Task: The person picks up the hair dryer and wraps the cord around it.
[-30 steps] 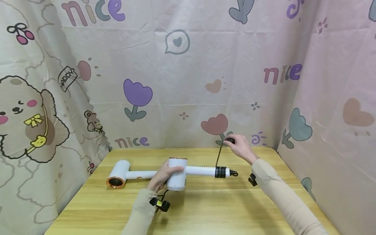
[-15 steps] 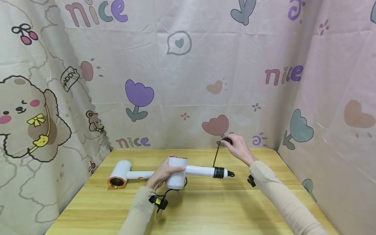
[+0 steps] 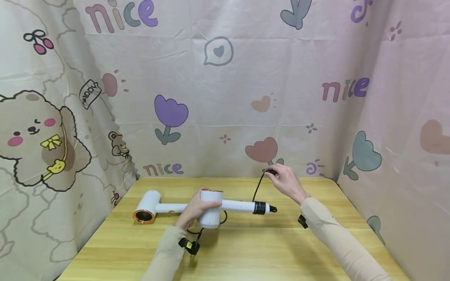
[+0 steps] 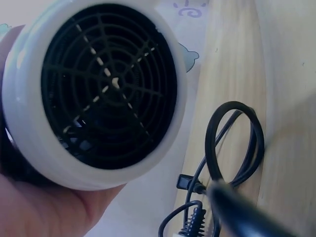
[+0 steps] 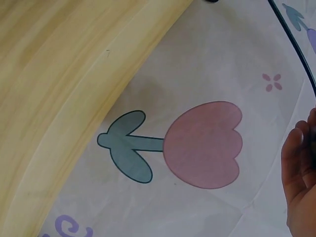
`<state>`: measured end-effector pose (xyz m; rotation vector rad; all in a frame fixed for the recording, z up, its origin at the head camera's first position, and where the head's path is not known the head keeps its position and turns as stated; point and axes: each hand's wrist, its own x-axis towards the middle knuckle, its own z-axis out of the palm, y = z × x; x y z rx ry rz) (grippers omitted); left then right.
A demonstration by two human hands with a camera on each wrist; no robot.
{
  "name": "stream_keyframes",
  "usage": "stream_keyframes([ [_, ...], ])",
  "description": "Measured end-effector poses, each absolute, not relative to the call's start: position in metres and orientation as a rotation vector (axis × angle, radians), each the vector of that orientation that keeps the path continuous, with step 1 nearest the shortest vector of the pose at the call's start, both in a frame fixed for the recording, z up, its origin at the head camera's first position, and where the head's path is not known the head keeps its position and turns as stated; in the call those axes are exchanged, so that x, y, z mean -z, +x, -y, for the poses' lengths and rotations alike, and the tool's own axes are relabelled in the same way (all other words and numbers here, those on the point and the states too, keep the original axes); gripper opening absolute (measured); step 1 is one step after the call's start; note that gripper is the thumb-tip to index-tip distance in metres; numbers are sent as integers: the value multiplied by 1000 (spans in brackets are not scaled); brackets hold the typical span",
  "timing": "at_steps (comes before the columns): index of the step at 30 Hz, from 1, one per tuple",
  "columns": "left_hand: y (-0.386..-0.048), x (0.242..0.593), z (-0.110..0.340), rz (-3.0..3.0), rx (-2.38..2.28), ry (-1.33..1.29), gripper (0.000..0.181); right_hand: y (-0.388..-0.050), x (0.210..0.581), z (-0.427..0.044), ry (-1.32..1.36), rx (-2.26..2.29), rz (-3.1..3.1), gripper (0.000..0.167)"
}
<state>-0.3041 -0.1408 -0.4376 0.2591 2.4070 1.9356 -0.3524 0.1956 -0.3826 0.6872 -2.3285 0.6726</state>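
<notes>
Fingers of the left hand [image 3: 193, 209] curl round a white hair dryer [image 3: 239, 205] at its barrel [image 3: 210, 221], over the wooden table [image 3: 253, 249], while the right hand [image 3: 287, 181] pinches its black cord [image 3: 259, 208], the dryer probably rigid and slippery, the cord pliant, the barrel likely the steadiest hold.

- Right hand [image 5: 302, 190]: stood at the right edge, partly cut off, fingers curled.
- Black cord [image 5: 296, 47]: ran slantwise from top edge to right edge, above the hand.
- Wooden tabletop [image 5: 64, 84]: filled the upper left.
- Pale cloth [image 5: 197, 64]: bore a pink tulip [image 5: 205, 145], green-leaved.
</notes>
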Motion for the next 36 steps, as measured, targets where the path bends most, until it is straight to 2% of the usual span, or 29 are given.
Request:
stream_keyframes([
  [12, -309, 435, 133, -2551, -1950, 286, 81, -347, 374, -191, 685, -626, 2291, 11],
  [23, -309, 430, 130, -2810, -1842, 166, 90, -335, 367, -183, 718, -638, 2317, 13],
  [36, -306, 431, 125, -2942, -2141, -8, 85, -321, 370, -168, 770, -581, 2332, 7],
])
